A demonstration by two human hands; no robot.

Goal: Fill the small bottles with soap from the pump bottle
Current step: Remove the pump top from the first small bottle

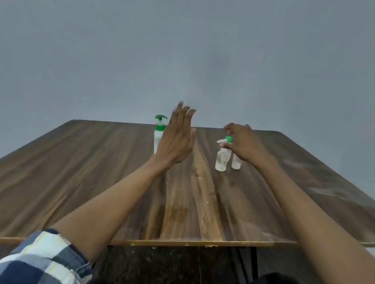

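Checked sleeve [42, 262] nearest; left hand [177, 138] flat, raised; right hand [243, 144] curled.

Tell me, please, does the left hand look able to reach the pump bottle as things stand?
Probably yes. The left hand, open with straight fingers, is raised right beside the pump bottle, and nothing stands between them. The right hand is over at the small bottles.

There is only the one view, from a camera riding on the person's head, looking forward and slightly down toward twelve o'clock. It is taking in the wooden bench [70, 177] from its near edge to its far edge, with a grey wall [191, 40] filling the upper half. Both forearms are stretching out from five and seven o'clock, close beneath the lens.
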